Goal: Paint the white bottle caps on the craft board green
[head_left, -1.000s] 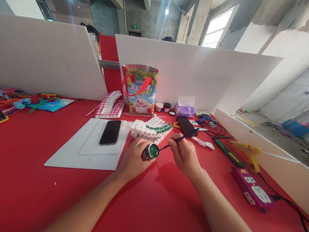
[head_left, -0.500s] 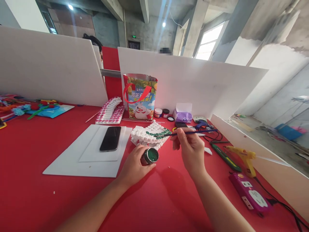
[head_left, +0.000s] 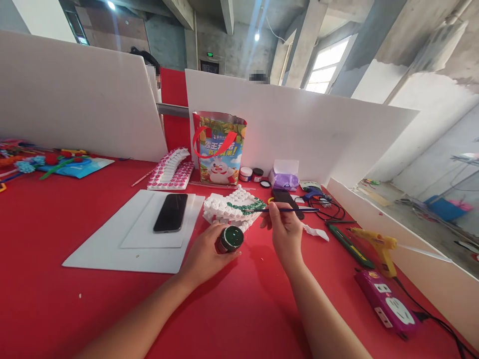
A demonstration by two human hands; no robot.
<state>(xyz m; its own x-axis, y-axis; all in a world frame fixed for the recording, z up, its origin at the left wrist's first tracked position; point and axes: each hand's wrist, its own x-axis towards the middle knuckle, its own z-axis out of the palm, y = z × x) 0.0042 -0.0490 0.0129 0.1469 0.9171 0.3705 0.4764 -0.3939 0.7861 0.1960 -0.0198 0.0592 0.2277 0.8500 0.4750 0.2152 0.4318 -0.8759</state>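
My left hand [head_left: 207, 254] is wrapped round an open jar of dark green paint [head_left: 232, 238], tilted a little, just in front of a white craft piece [head_left: 220, 209] made of small rolled pieces. A curved band of those pieces is green [head_left: 247, 205]. In a pinch, my right hand [head_left: 286, 232] holds a thin dark paintbrush [head_left: 299, 210] almost level. Its tip points left and lies at the green band; whether it touches is too small to tell.
Left of the craft piece, a black phone [head_left: 170, 213] rests on white boards [head_left: 93, 244]. Behind stand a printed bag [head_left: 220, 154], a pink-and-white piece [head_left: 179, 177] and paint jars [head_left: 246, 174]. On the right are a green cutter [head_left: 350, 245], yellow glue gun [head_left: 376, 242] and purple power strip [head_left: 387, 304].
My right hand has shifted left and slightly down, and the brush lies more level with its tip further left. The jar has moved slightly up and left with my left hand.
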